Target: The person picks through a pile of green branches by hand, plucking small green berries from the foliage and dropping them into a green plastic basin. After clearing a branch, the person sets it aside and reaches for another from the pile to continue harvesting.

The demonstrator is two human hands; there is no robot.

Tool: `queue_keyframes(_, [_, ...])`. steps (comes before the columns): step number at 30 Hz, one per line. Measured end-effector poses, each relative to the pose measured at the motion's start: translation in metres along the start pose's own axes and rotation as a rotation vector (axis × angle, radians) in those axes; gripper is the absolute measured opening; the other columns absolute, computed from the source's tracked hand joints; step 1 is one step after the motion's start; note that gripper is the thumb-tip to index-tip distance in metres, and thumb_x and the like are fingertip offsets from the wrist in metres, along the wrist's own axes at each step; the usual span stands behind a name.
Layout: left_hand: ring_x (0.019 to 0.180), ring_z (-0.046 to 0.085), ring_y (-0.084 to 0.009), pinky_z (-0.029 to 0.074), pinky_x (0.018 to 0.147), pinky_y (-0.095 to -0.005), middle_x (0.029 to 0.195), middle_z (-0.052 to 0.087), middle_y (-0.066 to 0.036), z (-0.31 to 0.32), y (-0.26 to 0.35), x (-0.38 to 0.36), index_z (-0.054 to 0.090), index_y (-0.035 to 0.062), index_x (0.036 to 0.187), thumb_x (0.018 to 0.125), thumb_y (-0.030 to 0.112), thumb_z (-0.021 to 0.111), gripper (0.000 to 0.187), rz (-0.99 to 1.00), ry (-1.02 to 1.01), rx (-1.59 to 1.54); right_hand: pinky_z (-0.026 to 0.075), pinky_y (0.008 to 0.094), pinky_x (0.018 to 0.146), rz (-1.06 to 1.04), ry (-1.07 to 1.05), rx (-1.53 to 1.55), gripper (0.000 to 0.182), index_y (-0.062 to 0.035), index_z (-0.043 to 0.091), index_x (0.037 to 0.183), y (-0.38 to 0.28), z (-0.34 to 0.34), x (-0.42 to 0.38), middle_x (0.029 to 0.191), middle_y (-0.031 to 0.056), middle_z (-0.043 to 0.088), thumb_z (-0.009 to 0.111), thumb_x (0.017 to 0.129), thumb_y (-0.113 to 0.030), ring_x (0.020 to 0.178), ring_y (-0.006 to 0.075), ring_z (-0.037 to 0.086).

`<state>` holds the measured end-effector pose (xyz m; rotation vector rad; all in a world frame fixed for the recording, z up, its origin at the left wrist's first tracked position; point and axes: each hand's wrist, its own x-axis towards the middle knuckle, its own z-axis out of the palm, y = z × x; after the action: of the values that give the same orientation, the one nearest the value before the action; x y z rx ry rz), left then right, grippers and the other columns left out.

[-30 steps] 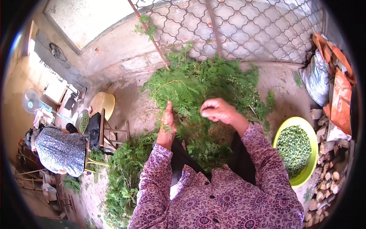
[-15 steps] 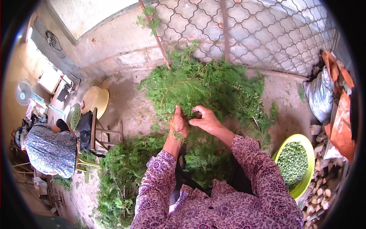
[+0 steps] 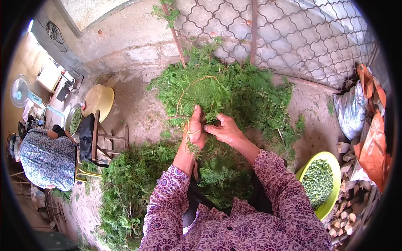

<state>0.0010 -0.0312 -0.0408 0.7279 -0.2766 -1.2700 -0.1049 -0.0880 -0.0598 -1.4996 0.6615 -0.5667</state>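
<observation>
My left hand [image 3: 195,133] is closed round the thin brown stem of a feathery evergreen branch [image 3: 205,94], whose leaves spread out beyond my fingers. One curved twig of it arches above the hand, and thin sprigs hang over my wrist. Close beside it, almost touching, my right hand [image 3: 227,131] has its thumb and fingers pinched at the branch's lower foliage. What lies between those fingertips is hidden. A large heap of cut evergreen branches [image 3: 255,90] lies on the ground behind both hands, and more greenery lies between my legs.
A yellow-green basin [image 3: 337,190] of small green pieces stands at my right, by stacked firewood [image 3: 345,215] and a white sack [image 3: 349,111]. More branches [image 3: 130,184] lie at left. Beyond them are a wooden stool [image 3: 113,140] and a bent-over person [image 3: 48,157]. Metal lattice [image 3: 289,37] lines the back.
My right hand has moved slightly in toward my left hand, and its thumb and fingers have come together. The left hand keeps its hold on the branch. The view has shifted a little.
</observation>
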Motion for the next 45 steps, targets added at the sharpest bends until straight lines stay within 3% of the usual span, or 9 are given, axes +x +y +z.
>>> queue_keyframes(18, [0.073,0.053,-0.0221,0.046,0.068,-0.0367,0.082,0.056,-0.009,0.001,-0.008,0.005,0.052,0.005,0.1,0.083,0.036,0.05,0.036,-0.113,0.214,0.094,0.033,0.0257,0.04,-0.17,-0.043,-0.311,0.034,0.0025,0.047,0.065,-0.011,-0.016,-0.019,0.05,0.0037,0.043,0.064,0.076,-0.024,0.049,0.0057,0.04])
queue_keyframes(20, [0.073,0.053,-0.0221,0.046,0.067,-0.0366,0.082,0.057,-0.009,0.007,-0.006,-0.001,0.052,0.0045,0.1,0.084,0.035,0.05,0.035,-0.108,0.231,0.128,0.032,0.0263,0.039,0.097,-0.17,0.024,0.035,0.0015,0.044,0.062,-0.023,-0.017,-0.023,0.049,0.0026,0.04,0.062,0.077,-0.023,0.046,0.0056,0.037])
queue_keyframes(23, [0.075,0.054,-0.0224,0.047,0.067,-0.037,0.084,0.057,-0.01,-0.004,-0.01,0.006,0.052,0.0038,0.1,0.084,0.033,0.051,0.034,-0.1,0.227,0.131,0.031,0.0257,0.038,0.117,-0.195,-0.041,0.033,-0.0002,0.044,0.06,-0.029,-0.02,-0.025,0.049,0.0017,0.042,0.06,0.079,-0.022,0.043,0.0053,0.038])
queue_keyframes(26, [0.079,0.055,-0.0228,0.047,0.07,-0.0376,0.088,0.058,-0.011,-0.016,-0.014,0.012,0.052,0.0037,0.1,0.084,0.032,0.05,0.032,-0.103,0.251,0.149,0.033,0.0244,0.036,-0.205,-0.077,-0.338,0.028,0.0001,0.047,0.066,-0.006,-0.017,-0.02,0.05,0.0011,0.046,0.06,0.079,-0.02,0.041,0.006,0.044])
queue_keyframes(34, [0.077,0.054,-0.019,0.047,0.068,-0.0341,0.083,0.055,-0.007,-0.029,-0.015,0.013,0.052,0.0037,0.097,0.081,0.022,0.056,0.025,-0.102,0.167,-0.014,0.039,0.0244,0.04,-0.061,-0.092,-0.075,0.019,0.0021,0.05,0.083,-0.019,-0.013,-0.028,0.056,0.0041,0.051,0.062,0.076,-0.011,0.046,0.0067,0.049])
queue_keyframes(39, [0.084,0.054,-0.0164,0.045,0.078,-0.0286,0.091,0.055,-0.004,-0.039,-0.019,0.003,0.048,0.0058,0.108,0.075,0.008,0.057,0.035,0.493,-0.21,1.094,0.04,0.0257,0.047,-0.3,0.077,-0.253,0.02,0.0021,0.05,0.084,-0.016,-0.009,-0.027,0.06,0.006,0.052,0.063,0.072,-0.008,0.053,0.0069,0.047])
queue_keyframes(40, [0.084,0.054,-0.0164,0.045,0.078,-0.0286,0.091,0.055,-0.004,-0.034,-0.014,-0.002,0.048,0.0058,0.108,0.075,0.008,0.057,0.035,0.492,-0.209,1.094,0.04,0.026,0.048,-0.32,0.083,-0.24,0.02,0.0018,0.05,0.084,-0.017,-0.009,-0.027,0.06,0.0061,0.051,0.063,0.071,-0.008,0.055,0.0071,0.046])
queue_keyframes(42, [0.085,0.055,-0.0179,0.045,0.078,-0.0277,0.097,0.055,-0.004,-0.029,-0.005,-0.009,0.043,0.005,0.115,0.065,0.003,0.062,0.053,0.49,-0.119,1.783,0.04,0.0263,0.05,-0.338,0.091,-0.227,0.021,0.0016,0.05,0.084,-0.017,-0.008,-0.028,0.061,0.0062,0.05,0.063,0.07,-0.007,0.056,0.0073,0.045])
queue_keyframes(45, [0.082,0.057,-0.0225,0.047,0.073,-0.0294,0.097,0.057,-0.008,-0.043,-0.018,0.006,0.039,0.0004,0.119,0.06,0.003,0.064,0.064,0.707,-0.155,1.5,0.038,0.0257,0.047,-0.322,0.078,-0.243,0.018,0.0018,0.048,0.079,-0.011,-0.01,-0.025,0.059,0.0044,0.046,0.062,0.071,-0.008,0.055,0.0061,0.043])
